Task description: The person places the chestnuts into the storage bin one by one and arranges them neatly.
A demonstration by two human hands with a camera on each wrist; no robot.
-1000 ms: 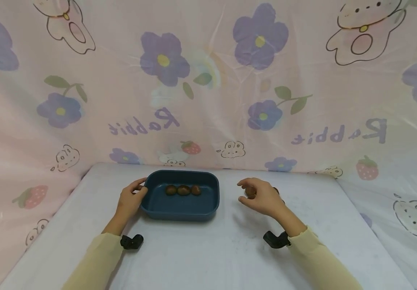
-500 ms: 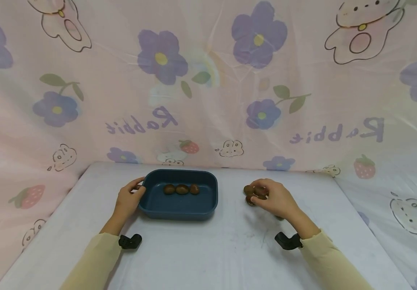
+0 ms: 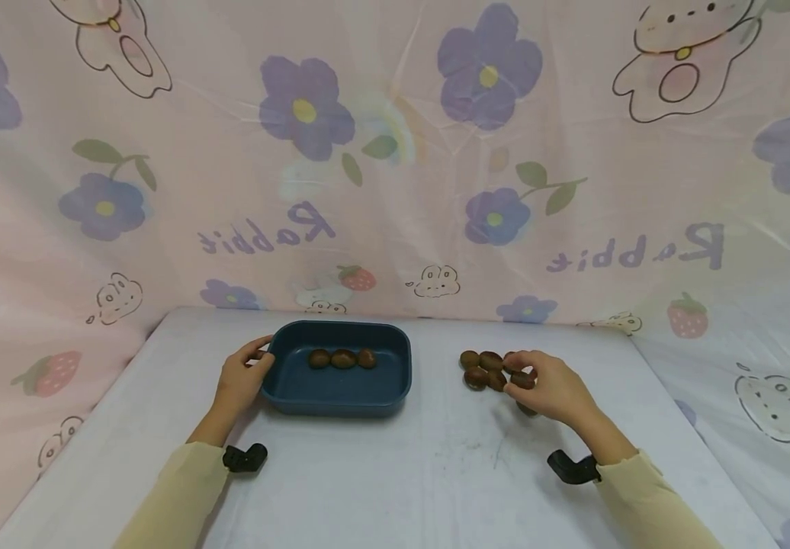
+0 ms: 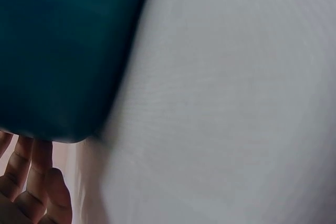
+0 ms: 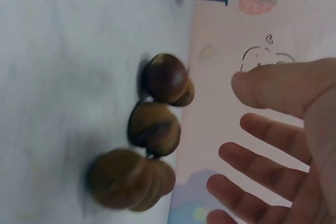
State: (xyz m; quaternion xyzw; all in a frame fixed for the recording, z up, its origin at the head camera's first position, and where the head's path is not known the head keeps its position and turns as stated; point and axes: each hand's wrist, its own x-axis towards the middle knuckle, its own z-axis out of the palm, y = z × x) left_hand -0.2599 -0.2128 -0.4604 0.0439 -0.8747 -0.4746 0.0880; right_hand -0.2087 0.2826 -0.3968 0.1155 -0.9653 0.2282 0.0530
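Note:
Three brown chestnuts lie in a row inside a dark blue rectangular tray. My left hand is at the tray's left side; in the left wrist view its extended fingers touch the tray's end wall. Right of the tray, several more chestnuts lie grouped on the table. Over the right part of this group is my right hand, hiding some of them. The right wrist view shows its thumb and fingers spread, apart from the nearby chestnuts, holding nothing.
A white cloth covers the table. Behind it hangs a pink curtain printed with flowers and rabbits. A black wrist device shows at my left cuff, another device at my right.
My right hand has moved right across the chestnut group, uncovering several chestnuts on its left side. The left hand stays at the tray, and the three chestnuts inside lie as before.

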